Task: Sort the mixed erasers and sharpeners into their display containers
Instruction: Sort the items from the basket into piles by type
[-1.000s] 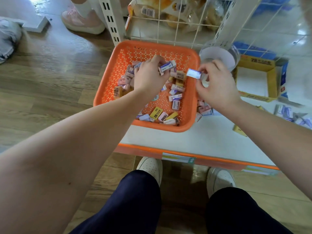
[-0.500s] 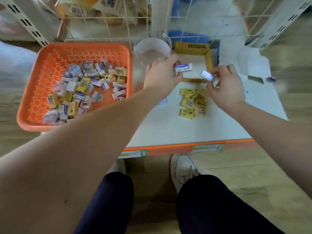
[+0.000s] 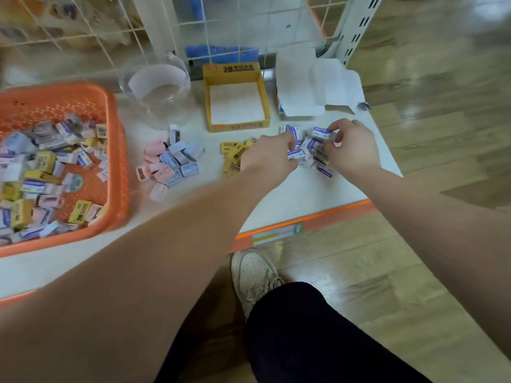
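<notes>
From the head camera, both hands are over a small pile of blue-and-white erasers [image 3: 309, 150] on the right part of the white table [image 3: 276, 194]. The right hand [image 3: 349, 146] pinches one blue-and-white eraser [image 3: 322, 132] between thumb and fingertips, just above the pile. The left hand [image 3: 266, 156] has its fingers curled down into the same pile; they touch the erasers, but I cannot tell if they grip one.

Just left of the left hand lies a pile of yellow erasers [image 3: 233, 154]. Further left is a heap of pink and blue sharpeners [image 3: 171, 163]. The orange basket [image 3: 116, 150] sits at the left side of the table, with many mixed erasers and sharpeners inside.

Behind the piles stand a clear round jar [image 3: 154, 89], a yellow box [image 3: 235, 98] and a white box [image 3: 309, 84]. The yellow box has nothing in it. One white shoe [image 3: 255, 275] shows on the wooden floor below.
</notes>
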A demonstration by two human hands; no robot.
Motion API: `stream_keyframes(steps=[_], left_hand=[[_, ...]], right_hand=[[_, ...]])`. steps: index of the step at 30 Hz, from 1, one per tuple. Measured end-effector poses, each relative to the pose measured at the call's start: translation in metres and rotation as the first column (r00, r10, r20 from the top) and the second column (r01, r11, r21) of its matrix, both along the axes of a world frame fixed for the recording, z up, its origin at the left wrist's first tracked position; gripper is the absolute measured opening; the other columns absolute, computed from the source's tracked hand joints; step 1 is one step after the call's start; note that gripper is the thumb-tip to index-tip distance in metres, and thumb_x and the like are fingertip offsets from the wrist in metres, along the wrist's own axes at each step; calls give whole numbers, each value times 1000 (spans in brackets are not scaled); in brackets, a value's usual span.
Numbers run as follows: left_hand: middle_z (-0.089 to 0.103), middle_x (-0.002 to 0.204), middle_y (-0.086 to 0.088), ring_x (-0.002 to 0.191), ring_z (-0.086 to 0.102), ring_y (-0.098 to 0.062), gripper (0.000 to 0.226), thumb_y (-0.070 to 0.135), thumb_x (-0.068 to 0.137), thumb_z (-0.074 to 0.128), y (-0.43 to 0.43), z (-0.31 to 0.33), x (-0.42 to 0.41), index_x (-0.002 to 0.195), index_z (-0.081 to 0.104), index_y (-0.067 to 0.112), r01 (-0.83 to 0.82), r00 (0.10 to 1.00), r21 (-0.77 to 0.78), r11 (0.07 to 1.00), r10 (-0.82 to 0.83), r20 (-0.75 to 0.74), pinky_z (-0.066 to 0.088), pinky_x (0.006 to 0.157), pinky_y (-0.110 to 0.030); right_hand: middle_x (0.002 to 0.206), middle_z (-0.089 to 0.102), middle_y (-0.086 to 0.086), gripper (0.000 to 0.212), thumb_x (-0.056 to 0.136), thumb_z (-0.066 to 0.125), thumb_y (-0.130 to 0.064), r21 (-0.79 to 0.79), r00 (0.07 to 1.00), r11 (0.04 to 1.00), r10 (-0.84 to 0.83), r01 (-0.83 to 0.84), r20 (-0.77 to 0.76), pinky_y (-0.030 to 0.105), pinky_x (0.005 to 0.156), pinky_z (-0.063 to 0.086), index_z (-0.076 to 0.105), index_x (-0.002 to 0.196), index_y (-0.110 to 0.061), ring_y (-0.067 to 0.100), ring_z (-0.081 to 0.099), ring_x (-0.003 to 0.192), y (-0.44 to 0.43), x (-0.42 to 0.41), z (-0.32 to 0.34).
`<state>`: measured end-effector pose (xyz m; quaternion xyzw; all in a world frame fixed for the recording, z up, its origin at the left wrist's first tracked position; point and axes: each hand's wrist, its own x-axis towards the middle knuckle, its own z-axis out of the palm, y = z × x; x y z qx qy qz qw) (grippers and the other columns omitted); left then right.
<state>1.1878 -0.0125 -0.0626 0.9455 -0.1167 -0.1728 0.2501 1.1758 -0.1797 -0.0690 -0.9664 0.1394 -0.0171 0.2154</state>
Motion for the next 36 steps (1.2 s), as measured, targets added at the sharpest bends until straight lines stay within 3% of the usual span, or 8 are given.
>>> stream_keyframes(steps=[4, 8, 11, 16, 20, 25, 30, 36], left_hand=[[65, 99, -2, 86, 58, -24, 22, 34, 90, 57, -9, 0, -3, 110, 50, 28, -23, 1000, -26, 999, 23, -8, 38, 54, -28], [68, 96, -4, 85, 61, -24, 34, 22, 87, 57, -2, 5, -1, 119, 45, 27, -96, 993, -169, 981, 82, -87, 56, 67, -40], [67, 93, 4, 81, 61, -18, 37, 22, 88, 58, 16, 11, 0, 122, 46, 28, -117, 991, -222, 968, 101, -86, 54, 60, -32], [66, 99, 8, 80, 58, -16, 33, 23, 89, 57, 61, 19, 11, 120, 46, 29, -123, 989, -208, 970, 137, 59, 55, 65, -35], [67, 100, 9, 85, 60, -16, 32, 23, 88, 56, 98, 26, 20, 120, 50, 26, -166, 975, -218, 962, 194, 112, 53, 70, -34], [60, 99, 14, 87, 54, -15, 31, 24, 86, 57, 147, 34, 21, 116, 53, 24, -210, 941, -235, 949, 261, 214, 50, 80, -36], [60, 112, 4, 98, 53, -20, 34, 23, 86, 52, 200, 44, 26, 119, 53, 20, -258, 878, -219, 941, 323, 354, 45, 76, -31], [62, 100, 9, 87, 56, -17, 27, 22, 84, 54, 272, 43, 20, 111, 56, 22, -412, 798, -295, 862, 497, 339, 42, 69, -26]], right_hand=[[108, 63, 6, 29, 89, 53, -20, 65, 1000, 998, 10, -10, 9, 31, 73, 44, 58, 117, -14, 25, 56, 91, 1, 3, -3], [106, 63, 2, 29, 89, 52, -17, 91, 999, 996, -2, -2, 43, 26, 71, 41, 57, 118, -16, 19, 53, 81, 6, 7, 3], [107, 61, 5, 29, 88, 50, -14, 97, 995, 995, 12, -22, 98, 29, 74, 43, 57, 116, -13, 23, 56, 85, 15, 9, 6], [105, 58, 7, 26, 88, 50, -12, 111, 981, 986, 101, -121, 165, 25, 73, 39, 58, 113, -12, 20, 53, 83, 48, 18, 12], [104, 57, 8, 25, 86, 54, -13, 110, 962, 968, 205, -227, 182, 32, 80, 44, 60, 110, -11, 20, 55, 89, 84, 25, 17], [106, 57, 7, 23, 87, 56, -14, 80, 924, 934, 329, -349, 193, 20, 76, 37, 60, 110, -11, 17, 53, 86, 127, 30, 21], [108, 57, 5, 24, 88, 55, -17, 86, 908, 913, 380, -399, 178, 16, 72, 30, 60, 111, -13, 15, 52, 88, 175, 38, 25], [103, 54, 2, 25, 85, 58, -16, 167, 857, 853, 448, -495, 254, 14, 74, 34, 62, 109, -11, 11, 48, 83, 251, 43, 41]])
